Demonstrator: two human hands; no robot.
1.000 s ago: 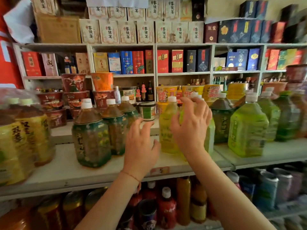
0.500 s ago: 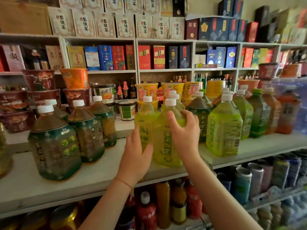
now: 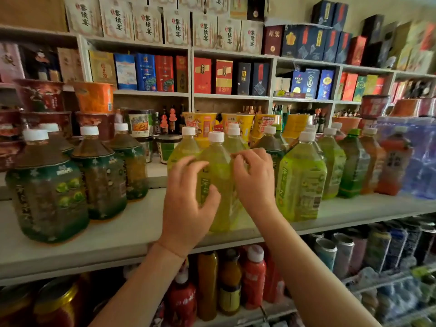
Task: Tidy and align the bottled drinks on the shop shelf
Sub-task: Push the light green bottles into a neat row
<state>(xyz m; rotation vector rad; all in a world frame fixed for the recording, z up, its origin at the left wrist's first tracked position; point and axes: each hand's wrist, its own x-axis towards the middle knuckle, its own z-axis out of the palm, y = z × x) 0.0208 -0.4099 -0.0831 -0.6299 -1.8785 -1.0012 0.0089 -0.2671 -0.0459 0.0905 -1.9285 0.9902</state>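
On the pale shop shelf (image 3: pixel 132 234) at mid-frame, the front yellow-green plastic bottle with a white cap (image 3: pixel 218 185) stands upright near the edge, between both hands. The left hand (image 3: pixel 188 204) curls loosely around its left side, apparently touching; the right hand (image 3: pixel 253 180) cups its right shoulder, equally near.

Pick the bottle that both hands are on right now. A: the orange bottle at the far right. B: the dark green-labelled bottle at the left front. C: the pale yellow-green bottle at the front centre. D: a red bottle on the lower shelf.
C: the left hand and right hand curl round either side of the yellow-green bottle at the shelf's front centre.
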